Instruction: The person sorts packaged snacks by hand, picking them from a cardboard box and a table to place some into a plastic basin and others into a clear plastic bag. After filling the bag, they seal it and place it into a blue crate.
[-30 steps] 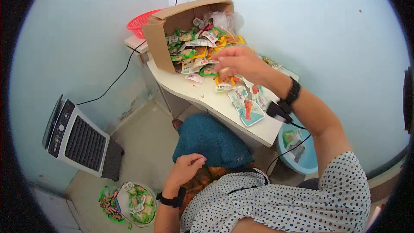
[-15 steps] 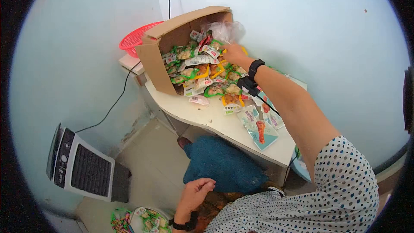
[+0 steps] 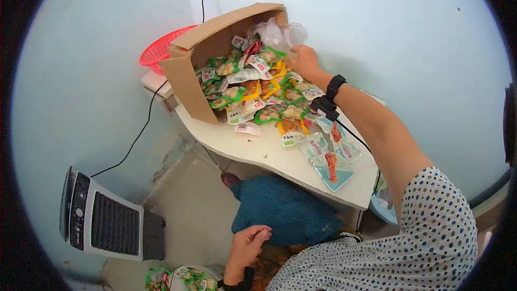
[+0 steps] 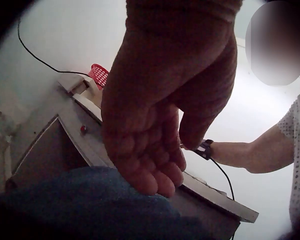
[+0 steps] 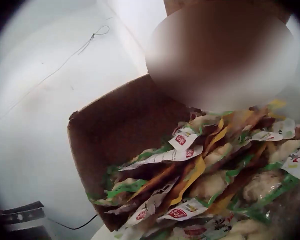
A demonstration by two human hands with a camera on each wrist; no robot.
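Small food packets [image 3: 253,89] in green, yellow and white spill from a cardboard box [image 3: 186,89] lying on its side on a white table [image 3: 242,148]. My right hand [image 3: 304,62] is at the right edge of the pile, just below clear plastic [image 3: 273,33] at the box's mouth. Its fingertips are partly hidden, so a grip cannot be made out; a blurred patch covers part of the right wrist view. My left hand [image 3: 247,245] hangs above my lap, loosely curled and holding nothing, as the left wrist view also shows [image 4: 160,115].
Flat packs with a drumstick picture [image 3: 330,167] lie at the table's right end. A red basket [image 3: 156,51] stands behind the box. On the floor are an air cooler [image 3: 113,223], packets in containers [image 3: 196,279] and a blue tub [image 3: 381,211].
My right hand has moved from above the front packets to the pile's back right, beside the clear plastic. The head view has shifted. My left hand stays loosely curled near my lap.
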